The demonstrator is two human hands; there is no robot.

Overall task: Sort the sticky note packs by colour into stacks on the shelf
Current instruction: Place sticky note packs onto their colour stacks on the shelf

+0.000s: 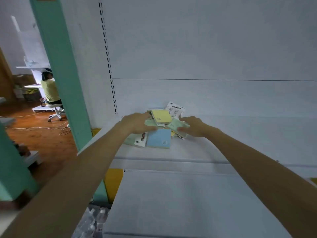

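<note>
Both hands rest spread on the jumbled pile on the white metal shelf (188, 152), left hand (137, 124) by the square yellow pack (162, 116), right hand (193, 126) on a pale green pack (176, 125), likely picking colours apart.

— What lies far left?
— A seated person (49, 90) on a white swivel stool (55, 111), cables (34, 127) trailing over wooden floor (48, 140).
— And nearer?
— A teal post (63, 69); plastic-wrapped goods (92, 222) below.
</note>
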